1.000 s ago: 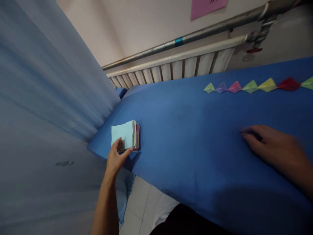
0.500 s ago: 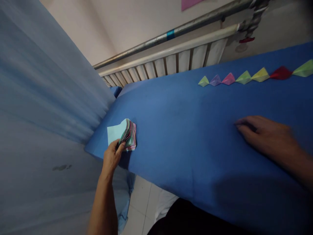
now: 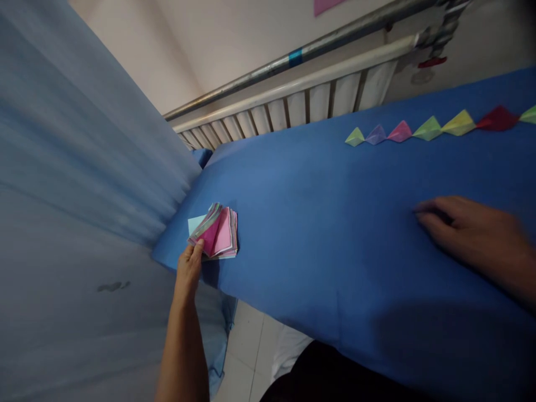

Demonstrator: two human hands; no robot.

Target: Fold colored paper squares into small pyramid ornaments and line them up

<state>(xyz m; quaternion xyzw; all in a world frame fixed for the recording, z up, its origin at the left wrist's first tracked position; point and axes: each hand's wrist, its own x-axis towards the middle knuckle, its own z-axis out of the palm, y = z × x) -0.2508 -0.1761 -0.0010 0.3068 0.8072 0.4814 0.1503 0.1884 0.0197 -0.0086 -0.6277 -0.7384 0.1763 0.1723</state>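
Observation:
My left hand (image 3: 191, 265) pinches the near edge of a stack of coloured paper (image 3: 225, 233) at the left end of the blue-covered bed (image 3: 301, 218). Its thumb bends part of the sheets back to the left, baring a magenta sheet and a pink one. A pale blue-green sheet shows at the stack's left side. My right hand (image 3: 473, 237) rests on the blue cover with fingers curled and thumb close to them; nothing shows in it. Beyond it lies a chain of folded paper diamonds (image 3: 427, 128) in green, purple, pink, yellow and red.
A blue curtain (image 3: 84, 167) hangs along the left. Behind the bed run a white radiator (image 3: 297, 106) and a metal pipe (image 3: 259, 72) with a red-handled valve (image 3: 432, 62). Below the near edge are floor tiles (image 3: 247, 346) and my dark-clothed leg (image 3: 322, 374).
My left hand has lifted and folded sheets of the stack leftward, so magenta and pink now show on top. The view has shifted slightly; my right hand stays curled on the bed.

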